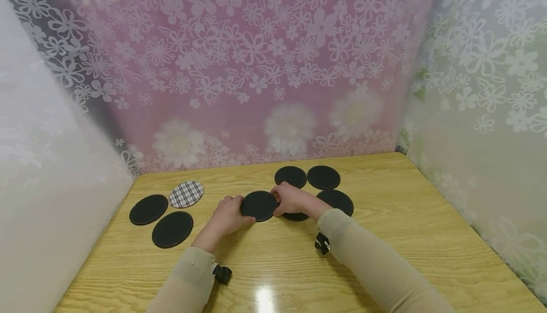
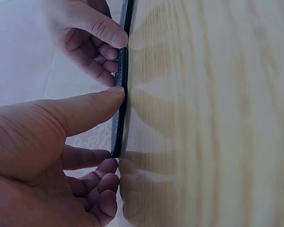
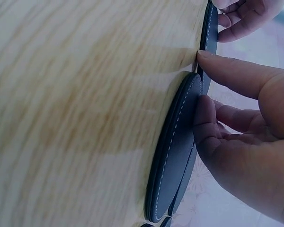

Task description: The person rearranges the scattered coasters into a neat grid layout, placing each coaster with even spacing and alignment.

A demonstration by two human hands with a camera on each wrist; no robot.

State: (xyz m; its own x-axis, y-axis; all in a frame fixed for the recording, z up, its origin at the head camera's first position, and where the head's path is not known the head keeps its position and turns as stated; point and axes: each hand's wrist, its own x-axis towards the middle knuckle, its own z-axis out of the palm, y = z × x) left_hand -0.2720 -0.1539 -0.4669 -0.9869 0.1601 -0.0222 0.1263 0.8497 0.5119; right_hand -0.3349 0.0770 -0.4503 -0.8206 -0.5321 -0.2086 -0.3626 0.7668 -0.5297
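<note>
A black round coaster (image 1: 259,206) with pale edge stitching lies at the table's middle, between both hands. My left hand (image 1: 228,215) grips its left side, thumb on the near edge and fingers round the far edge. Across from it, my right hand (image 1: 294,198) holds the right side of the same coaster between thumb and fingers. Beneath the right hand, another black coaster (image 1: 296,217) is partly hidden. In the right wrist view, a black coaster (image 3: 177,146) lies beside the right fingers, and the left hand (image 3: 255,16) shows at the top.
At right lie further black coasters: one at the back (image 1: 290,175), one beside it (image 1: 323,177), one nearer (image 1: 336,202). On the left are two black coasters (image 1: 173,229) and a plaid white one (image 1: 186,194). A floral curtain (image 1: 273,66) borders the wooden table (image 1: 273,265).
</note>
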